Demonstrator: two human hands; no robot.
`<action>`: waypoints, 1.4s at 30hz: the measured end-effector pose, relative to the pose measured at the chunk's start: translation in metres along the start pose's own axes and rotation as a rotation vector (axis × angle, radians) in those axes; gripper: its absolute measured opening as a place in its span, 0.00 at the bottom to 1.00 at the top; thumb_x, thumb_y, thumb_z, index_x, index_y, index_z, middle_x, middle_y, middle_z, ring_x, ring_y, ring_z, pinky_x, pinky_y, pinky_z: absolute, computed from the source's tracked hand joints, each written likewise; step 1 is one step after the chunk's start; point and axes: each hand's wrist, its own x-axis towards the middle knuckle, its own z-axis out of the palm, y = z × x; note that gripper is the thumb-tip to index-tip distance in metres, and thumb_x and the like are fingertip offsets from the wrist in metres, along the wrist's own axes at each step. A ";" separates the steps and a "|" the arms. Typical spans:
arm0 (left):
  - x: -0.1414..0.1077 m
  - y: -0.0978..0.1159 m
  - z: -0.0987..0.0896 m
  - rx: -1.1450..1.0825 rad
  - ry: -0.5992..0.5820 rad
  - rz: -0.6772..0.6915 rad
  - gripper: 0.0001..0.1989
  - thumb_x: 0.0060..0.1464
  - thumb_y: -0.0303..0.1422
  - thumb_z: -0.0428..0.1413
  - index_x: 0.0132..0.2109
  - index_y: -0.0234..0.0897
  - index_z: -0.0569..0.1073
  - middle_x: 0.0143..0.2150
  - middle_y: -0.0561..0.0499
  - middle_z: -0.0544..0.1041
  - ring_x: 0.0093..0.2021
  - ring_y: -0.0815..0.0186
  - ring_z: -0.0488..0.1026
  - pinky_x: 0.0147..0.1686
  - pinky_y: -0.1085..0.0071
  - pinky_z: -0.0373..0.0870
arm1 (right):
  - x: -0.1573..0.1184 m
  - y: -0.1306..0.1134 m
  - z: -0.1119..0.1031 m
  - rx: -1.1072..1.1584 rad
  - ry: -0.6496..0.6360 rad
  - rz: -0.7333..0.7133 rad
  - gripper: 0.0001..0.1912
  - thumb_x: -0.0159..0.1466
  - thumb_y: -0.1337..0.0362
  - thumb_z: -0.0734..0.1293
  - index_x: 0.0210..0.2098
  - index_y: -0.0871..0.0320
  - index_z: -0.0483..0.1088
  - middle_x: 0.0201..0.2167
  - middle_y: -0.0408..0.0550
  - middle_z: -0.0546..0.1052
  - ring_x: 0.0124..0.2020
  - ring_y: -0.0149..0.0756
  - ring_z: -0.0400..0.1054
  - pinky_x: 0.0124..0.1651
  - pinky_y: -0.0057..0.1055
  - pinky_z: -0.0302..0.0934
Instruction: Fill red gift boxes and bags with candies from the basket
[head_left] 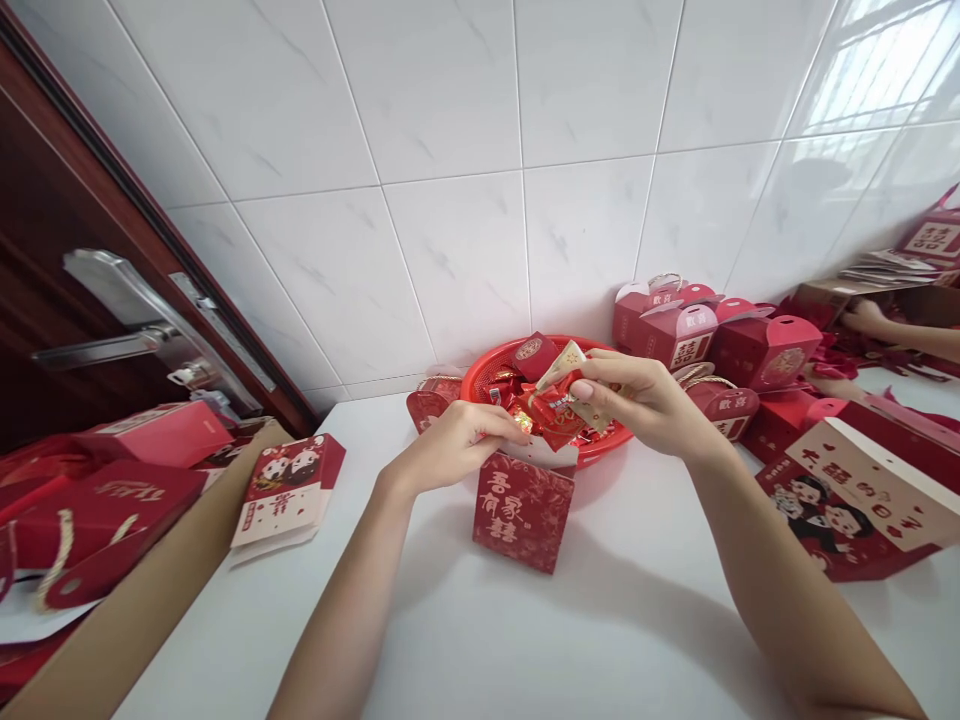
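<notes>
A red paper gift box with white characters stands slightly tilted on the white table, its top flaps up. My left hand is closed at the box's upper left edge, thumb and fingers pinched there; the fingertips are partly hidden. Above the box, my right hand is closed on a red and cream packet. Just behind both hands sits a red plastic basket of shiny wrapped sweets, partly covered by my hands. A small dark red box lies in the basket.
Several red gift boxes stand along the tiled wall at right, with a larger printed box nearer. At left are a flat printed box and a carton of red boxes. Another person's arm reaches in at far right.
</notes>
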 end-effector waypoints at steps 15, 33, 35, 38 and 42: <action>-0.003 -0.001 -0.005 -0.029 -0.163 -0.246 0.22 0.44 0.39 0.69 0.48 0.41 0.80 0.47 0.51 0.81 0.47 0.57 0.77 0.46 0.65 0.72 | -0.001 0.003 0.012 -0.062 -0.217 -0.048 0.21 0.73 0.51 0.57 0.45 0.56 0.77 0.36 0.50 0.71 0.36 0.37 0.65 0.40 0.32 0.61; -0.003 -0.004 -0.006 -0.018 -0.218 -0.147 0.21 0.43 0.37 0.68 0.47 0.41 0.81 0.54 0.49 0.78 0.55 0.53 0.73 0.53 0.62 0.68 | 0.000 0.005 0.017 0.019 -0.472 0.019 0.18 0.73 0.58 0.59 0.32 0.57 0.74 0.56 0.55 0.75 0.66 0.48 0.61 0.60 0.40 0.60; -0.003 -0.003 -0.006 -0.023 -0.215 -0.151 0.22 0.43 0.36 0.69 0.48 0.41 0.80 0.53 0.49 0.79 0.54 0.53 0.74 0.52 0.63 0.69 | 0.001 0.007 0.019 0.041 -0.471 0.018 0.18 0.73 0.58 0.59 0.32 0.57 0.74 0.59 0.56 0.74 0.66 0.48 0.62 0.61 0.41 0.60; -0.002 -0.001 -0.006 -0.010 -0.215 -0.171 0.22 0.42 0.36 0.69 0.48 0.41 0.80 0.50 0.50 0.80 0.52 0.54 0.75 0.48 0.65 0.70 | 0.001 0.009 0.023 0.033 -0.474 0.011 0.18 0.72 0.57 0.61 0.32 0.58 0.75 0.63 0.57 0.70 0.65 0.49 0.63 0.61 0.42 0.61; -0.002 0.000 -0.005 0.023 -0.215 -0.201 0.20 0.42 0.37 0.69 0.45 0.40 0.81 0.50 0.49 0.80 0.50 0.54 0.75 0.45 0.66 0.71 | 0.002 0.010 0.023 -0.004 -0.436 0.000 0.19 0.73 0.57 0.60 0.33 0.59 0.76 0.63 0.58 0.70 0.62 0.48 0.66 0.59 0.41 0.62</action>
